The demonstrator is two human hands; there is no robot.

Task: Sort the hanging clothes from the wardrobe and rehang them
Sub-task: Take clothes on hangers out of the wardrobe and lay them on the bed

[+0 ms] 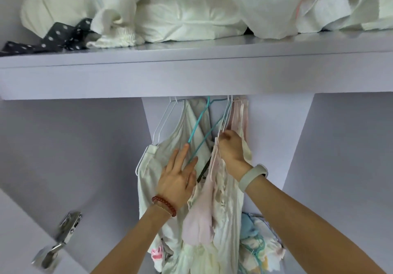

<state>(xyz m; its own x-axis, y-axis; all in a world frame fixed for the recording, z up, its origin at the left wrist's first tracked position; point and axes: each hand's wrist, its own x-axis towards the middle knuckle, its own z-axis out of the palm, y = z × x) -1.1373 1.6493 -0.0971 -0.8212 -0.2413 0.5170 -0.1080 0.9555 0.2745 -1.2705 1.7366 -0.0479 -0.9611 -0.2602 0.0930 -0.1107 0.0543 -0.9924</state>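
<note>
Parting garments under the shelf [191, 76] — left hand [177, 178] flat on teal hanger [194, 131], right hand [230, 148] pinching pink top [240, 114] — best lifted hook-first.

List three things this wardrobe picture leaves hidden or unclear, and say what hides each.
- Head view: hanging rail, hidden behind the lilac wooden shelf.
- Right hand fingertips, buried among pale pink garments.
- Metal door hinge, blurred.
- Crumpled blue-and-white clothes pile, partly behind the right forearm.

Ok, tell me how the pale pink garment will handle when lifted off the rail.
The pale pink garment hangs in soft folds, so it is probably floppy and light. Its thin straps, near the right hand, may slip off the hanger.
</note>
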